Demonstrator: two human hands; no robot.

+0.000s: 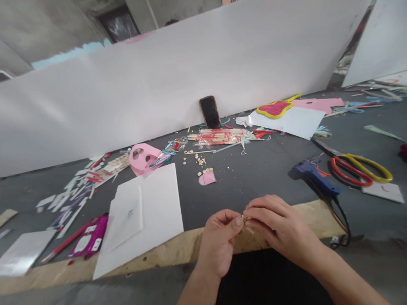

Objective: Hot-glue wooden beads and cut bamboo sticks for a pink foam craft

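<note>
My left hand (pixel 221 235) and my right hand (pixel 278 221) meet above the table's front edge, fingers pinched together. Between their fingertips is a small beige piece (pixel 244 219), mostly covered, so its exact kind is hard to make out. It resembles the small beige flower-shaped pieces (pixel 201 161) scattered farther back on the dark table. Just beyond my hands lies a small pink piece with a rounded end and a teal border (pixel 207 178). Several of the flower-shaped pieces sit in a row along its far edge.
To the right are a blue glue gun (pixel 314 176) with its cord and large red-and-yellow-handled scissors (pixel 361 168). White sheets (pixel 161 204) and a purple packet (pixel 91 235) lie left. A phone (pixel 210 112) leans on the white partition (pixel 172 81), behind wrapped sticks (pixel 219 137).
</note>
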